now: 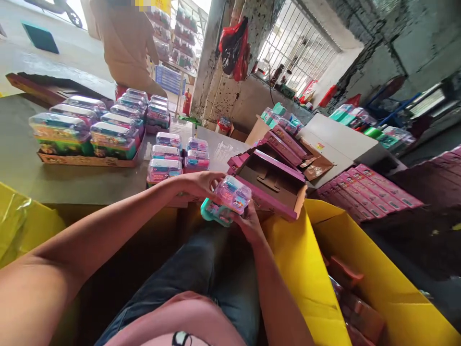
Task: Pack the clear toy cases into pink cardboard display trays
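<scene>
Over my lap I hold a small clear-lidded plastic case (234,192) with pink and blue contents, and a teal case (218,211) sits just beneath it. My left hand (203,185) has its fingers closed on the upper case's left side. From the lower right, my right hand (248,221) grips the cases. How the lower one is held is partly hidden. Just beyond my left hand, similar clear-lidded cases (164,168) stand in two rows on the table. An open pink cardboard tray (273,180) lies to the right of my hands, with nothing in it.
A cardboard tray (90,161) of stacked cases stands on the left of the table (162,194). Yellow cartons flank me; the right one (306,250) contains reddish packages. Flat pink boxes (367,192) are stacked at right. Another person (126,48) stands behind the table.
</scene>
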Demonstrator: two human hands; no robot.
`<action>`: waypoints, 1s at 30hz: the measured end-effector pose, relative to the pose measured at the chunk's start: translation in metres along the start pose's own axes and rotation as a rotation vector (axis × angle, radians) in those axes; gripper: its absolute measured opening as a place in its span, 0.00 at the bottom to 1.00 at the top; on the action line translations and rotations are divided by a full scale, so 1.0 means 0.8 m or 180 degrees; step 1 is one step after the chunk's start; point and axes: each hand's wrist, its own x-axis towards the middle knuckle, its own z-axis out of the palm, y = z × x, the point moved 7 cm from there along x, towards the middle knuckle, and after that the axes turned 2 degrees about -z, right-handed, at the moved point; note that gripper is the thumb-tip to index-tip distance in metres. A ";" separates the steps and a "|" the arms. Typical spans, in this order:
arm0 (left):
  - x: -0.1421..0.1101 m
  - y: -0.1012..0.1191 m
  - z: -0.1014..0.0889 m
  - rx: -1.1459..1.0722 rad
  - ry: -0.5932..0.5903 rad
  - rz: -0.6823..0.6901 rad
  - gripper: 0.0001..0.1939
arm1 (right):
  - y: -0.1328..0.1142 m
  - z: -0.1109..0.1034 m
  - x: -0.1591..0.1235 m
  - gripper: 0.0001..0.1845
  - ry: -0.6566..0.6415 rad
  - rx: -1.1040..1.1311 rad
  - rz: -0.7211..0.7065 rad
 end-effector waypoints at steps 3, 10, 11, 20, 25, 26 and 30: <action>0.000 -0.014 -0.036 0.0550 0.0474 0.0023 0.44 | 0.011 0.016 0.059 0.42 -0.0197 -0.0111 -0.0019; 0.022 -0.055 -0.096 0.1505 0.0781 -0.0162 0.38 | 0.067 0.052 0.161 0.39 -0.0480 0.0186 0.0292; 0.024 -0.060 -0.099 0.1523 0.0698 -0.0171 0.37 | 0.072 0.055 0.165 0.40 -0.0468 0.0124 0.0307; -0.042 -0.045 -0.093 0.0665 0.1082 0.0020 0.49 | 0.005 0.056 0.140 0.46 -0.0514 -0.1065 -0.0380; -0.065 -0.063 -0.012 -0.1640 0.1758 0.0104 0.46 | -0.085 0.040 0.092 0.58 -0.0449 -0.2247 -0.0742; -0.061 -0.073 0.015 -0.2323 0.1776 0.0166 0.44 | -0.095 0.034 0.079 0.62 -0.0450 -0.2301 -0.0630; -0.035 -0.103 0.121 -0.4240 0.1399 0.0175 0.43 | -0.106 0.007 0.026 0.66 -0.0486 -0.2547 -0.0137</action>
